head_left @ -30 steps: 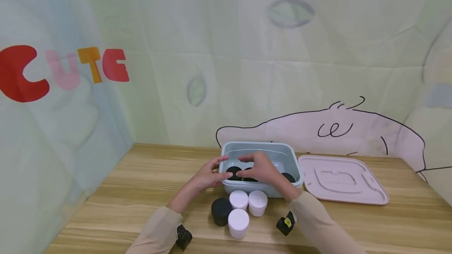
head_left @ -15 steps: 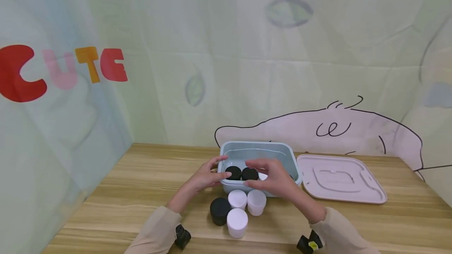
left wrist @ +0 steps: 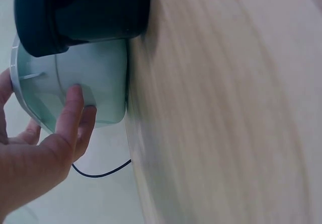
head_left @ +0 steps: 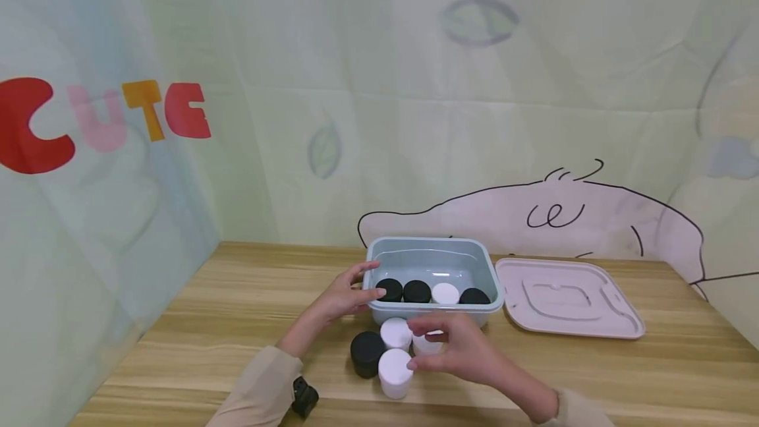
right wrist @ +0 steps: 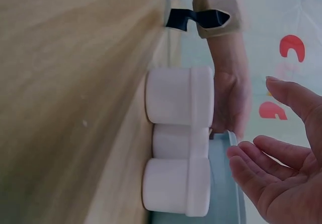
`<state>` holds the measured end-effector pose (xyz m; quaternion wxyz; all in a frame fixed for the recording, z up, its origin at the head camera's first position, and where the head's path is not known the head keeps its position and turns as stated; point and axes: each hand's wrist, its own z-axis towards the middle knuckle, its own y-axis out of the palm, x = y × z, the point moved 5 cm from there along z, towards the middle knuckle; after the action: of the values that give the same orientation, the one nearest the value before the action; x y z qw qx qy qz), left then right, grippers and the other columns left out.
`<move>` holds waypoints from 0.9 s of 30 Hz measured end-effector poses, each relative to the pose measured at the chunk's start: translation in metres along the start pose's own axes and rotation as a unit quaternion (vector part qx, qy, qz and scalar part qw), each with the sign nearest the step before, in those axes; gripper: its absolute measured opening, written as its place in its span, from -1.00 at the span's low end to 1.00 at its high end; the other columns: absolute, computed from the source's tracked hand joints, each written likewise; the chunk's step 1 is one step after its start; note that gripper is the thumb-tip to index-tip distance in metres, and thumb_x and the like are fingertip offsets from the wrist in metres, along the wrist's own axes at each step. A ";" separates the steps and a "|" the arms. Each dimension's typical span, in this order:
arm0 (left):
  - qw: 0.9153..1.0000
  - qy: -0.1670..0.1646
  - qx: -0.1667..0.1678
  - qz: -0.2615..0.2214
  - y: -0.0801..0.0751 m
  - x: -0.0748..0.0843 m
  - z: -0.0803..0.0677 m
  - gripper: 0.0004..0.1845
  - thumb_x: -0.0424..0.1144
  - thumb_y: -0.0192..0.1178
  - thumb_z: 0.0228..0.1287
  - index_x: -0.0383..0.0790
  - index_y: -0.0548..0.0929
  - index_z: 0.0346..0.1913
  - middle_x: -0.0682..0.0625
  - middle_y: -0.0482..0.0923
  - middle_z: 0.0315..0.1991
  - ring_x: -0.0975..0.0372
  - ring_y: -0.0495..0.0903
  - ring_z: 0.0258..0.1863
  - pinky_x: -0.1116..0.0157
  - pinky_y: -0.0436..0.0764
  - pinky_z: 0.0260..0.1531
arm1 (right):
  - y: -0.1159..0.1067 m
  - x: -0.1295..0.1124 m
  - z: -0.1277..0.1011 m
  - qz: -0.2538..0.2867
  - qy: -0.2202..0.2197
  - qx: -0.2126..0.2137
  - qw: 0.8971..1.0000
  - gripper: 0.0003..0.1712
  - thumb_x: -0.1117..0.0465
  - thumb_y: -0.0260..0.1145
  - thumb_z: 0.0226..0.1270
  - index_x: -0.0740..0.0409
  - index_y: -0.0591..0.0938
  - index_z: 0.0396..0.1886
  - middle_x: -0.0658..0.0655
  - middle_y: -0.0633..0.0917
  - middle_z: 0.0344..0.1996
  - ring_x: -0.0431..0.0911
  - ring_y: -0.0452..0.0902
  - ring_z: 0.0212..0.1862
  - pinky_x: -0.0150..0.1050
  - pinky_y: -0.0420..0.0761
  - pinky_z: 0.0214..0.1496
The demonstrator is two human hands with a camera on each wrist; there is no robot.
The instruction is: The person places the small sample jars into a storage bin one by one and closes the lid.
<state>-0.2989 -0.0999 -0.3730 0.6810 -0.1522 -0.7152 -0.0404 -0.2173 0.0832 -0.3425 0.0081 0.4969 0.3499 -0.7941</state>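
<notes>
In the head view my left hand (head_left: 345,292) holds the left end of a light blue plastic bin (head_left: 409,312). Its fingers press the outer wall in the left wrist view. Inside, along the near wall, stand black-lidded jars (head_left: 417,292) and one white jar (head_left: 445,294). My right hand (head_left: 462,348) hovers over the white jars in front of the bin, thumb and fingers spread, holding nothing. The right wrist view shows it apart from these jars (right wrist: 171,186). A front white jar (head_left: 395,373) and a black jar (head_left: 367,353) stand close together; another white jar (head_left: 428,344) is partly hidden.
A pale pink lid (head_left: 569,298) lies flat on the wooden table (head_left: 267,295), right of the bin. A printed cloth (head_left: 284,170) hangs behind and at the left of the table.
My right hand has come out of the bin, moving toward me and down over the white jars, and uncovered the row of jars inside. The left hand has stayed at the bin's edge.
</notes>
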 end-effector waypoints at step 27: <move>1.000 0.002 -0.002 0.005 -0.001 -0.001 0.001 -0.36 -0.32 0.26 0.10 -0.23 0.29 0.27 -0.39 0.25 0.19 -0.01 0.47 -0.03 0.07 0.57 -0.12 | 0.038 0.000 0.001 -0.156 0.006 -0.015 0.988 -0.60 0.11 0.54 -0.22 0.16 0.70 -0.30 -0.14 0.64 -0.48 -0.41 0.41 -0.42 -0.49 0.46 -0.39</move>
<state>-0.2997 -0.1011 -0.3735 0.6820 -0.1568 -0.7133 -0.0390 -0.2043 0.0545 -0.3631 -0.1106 0.4403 0.4352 -0.7774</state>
